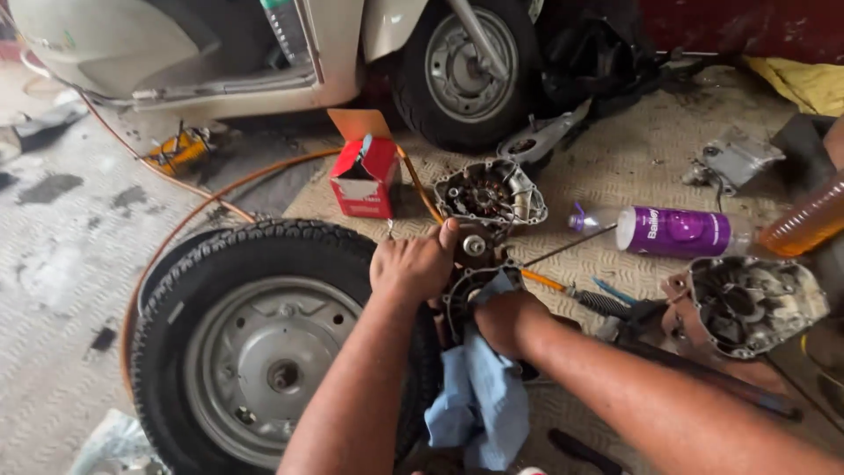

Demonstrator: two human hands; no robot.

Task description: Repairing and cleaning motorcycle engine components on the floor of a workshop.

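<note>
Red cardboard box (364, 179) sitting open on the floor mat, orange hose (189, 220) curving past it. Purple-labelled plastic bottle (668, 231) lying on its side, amber bottle (809, 218) poking in from the right edge. Detached engine cover (747, 303) resting at right, stator-side cover (489, 193) lying behind. Pale scooter (220, 44) standing at the back, its front wheel (466, 66) touching the mat. Yellow cloth (804, 84) lying far right.

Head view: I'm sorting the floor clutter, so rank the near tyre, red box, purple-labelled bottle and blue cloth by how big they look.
1. Near tyre, by far.
2. Blue cloth
3. Purple-labelled bottle and red box: alike; the box lies farther off, so unsure.
</note>
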